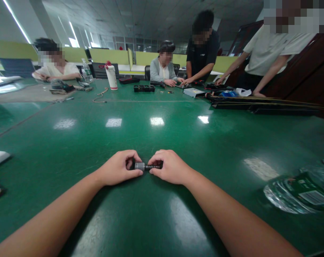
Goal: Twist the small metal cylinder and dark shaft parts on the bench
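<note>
Grey metal gives the small cylinder [140,166] a dull sheen where the left hand [121,167] pinches it, thumb below and forefinger curled over the top. From its right end a slim, dark ribbed rod [152,166] runs into the right hand [170,166], whose thumb and fingertips close round it. Cylinder and rod lie in one line, the long axis running nearly level from left to right between the two hands; neither hand is clearly nearer the spot where they meet. Whether they are one piece or two, I cannot tell. Rings along the rod look like a thread or a coil, too fine to say which.

Both hands sit low over the green tabletop [130,132], a smooth, glossy surface with faint scratches and pale light patches. Well to the right, a clear plastic bottle [287,194] lies tipped on its side, its ridged wall glinting around a green label. Across the table stand a white flask [112,78] with a red top and, to its right, a black rectangular part [144,89].
</note>
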Demonstrator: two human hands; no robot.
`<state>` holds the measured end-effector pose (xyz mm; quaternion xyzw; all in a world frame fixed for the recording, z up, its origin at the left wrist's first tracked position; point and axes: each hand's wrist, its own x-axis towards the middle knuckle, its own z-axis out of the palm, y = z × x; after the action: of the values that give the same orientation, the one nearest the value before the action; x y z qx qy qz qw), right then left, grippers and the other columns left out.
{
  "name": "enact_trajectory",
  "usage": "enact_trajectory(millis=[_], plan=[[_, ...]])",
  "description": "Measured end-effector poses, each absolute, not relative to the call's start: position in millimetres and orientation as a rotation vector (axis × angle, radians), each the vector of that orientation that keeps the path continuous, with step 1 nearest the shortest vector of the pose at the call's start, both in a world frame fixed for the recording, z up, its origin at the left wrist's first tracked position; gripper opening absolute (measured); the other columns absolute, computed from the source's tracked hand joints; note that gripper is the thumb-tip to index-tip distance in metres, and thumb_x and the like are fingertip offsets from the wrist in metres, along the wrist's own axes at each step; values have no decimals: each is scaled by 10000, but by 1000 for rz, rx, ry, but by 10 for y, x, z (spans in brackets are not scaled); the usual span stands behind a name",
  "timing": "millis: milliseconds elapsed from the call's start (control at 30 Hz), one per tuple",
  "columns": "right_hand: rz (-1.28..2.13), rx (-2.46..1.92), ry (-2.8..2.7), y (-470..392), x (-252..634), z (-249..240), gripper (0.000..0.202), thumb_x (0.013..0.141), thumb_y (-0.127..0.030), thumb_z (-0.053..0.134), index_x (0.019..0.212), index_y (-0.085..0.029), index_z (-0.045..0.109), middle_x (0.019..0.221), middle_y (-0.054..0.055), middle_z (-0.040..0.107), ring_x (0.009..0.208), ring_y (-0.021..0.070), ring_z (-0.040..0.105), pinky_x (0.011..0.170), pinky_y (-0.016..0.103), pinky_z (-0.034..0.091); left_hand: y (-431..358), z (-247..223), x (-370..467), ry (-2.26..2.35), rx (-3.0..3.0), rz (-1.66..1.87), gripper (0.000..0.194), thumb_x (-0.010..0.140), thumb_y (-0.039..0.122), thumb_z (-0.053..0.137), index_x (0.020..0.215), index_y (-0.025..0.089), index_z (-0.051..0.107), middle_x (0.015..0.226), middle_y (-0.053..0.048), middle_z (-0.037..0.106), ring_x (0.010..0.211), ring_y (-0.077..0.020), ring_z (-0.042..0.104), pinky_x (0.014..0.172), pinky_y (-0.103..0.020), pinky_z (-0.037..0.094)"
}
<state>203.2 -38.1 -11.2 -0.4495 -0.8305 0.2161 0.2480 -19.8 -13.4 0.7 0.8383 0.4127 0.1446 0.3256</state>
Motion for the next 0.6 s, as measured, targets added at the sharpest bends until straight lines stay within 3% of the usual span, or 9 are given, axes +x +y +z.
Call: enact_trajectory(millis=[600], plan=[[585,-1258,-2273,-372,2056,-87,100,734,-215,753,832,-200,755,718,-10,645,693,116,554,656,237,379,-136,26,-194,1077,2211,378,269,769,372,687,932,162,645,632,49,497,587,-127,487,554,-227,338]])
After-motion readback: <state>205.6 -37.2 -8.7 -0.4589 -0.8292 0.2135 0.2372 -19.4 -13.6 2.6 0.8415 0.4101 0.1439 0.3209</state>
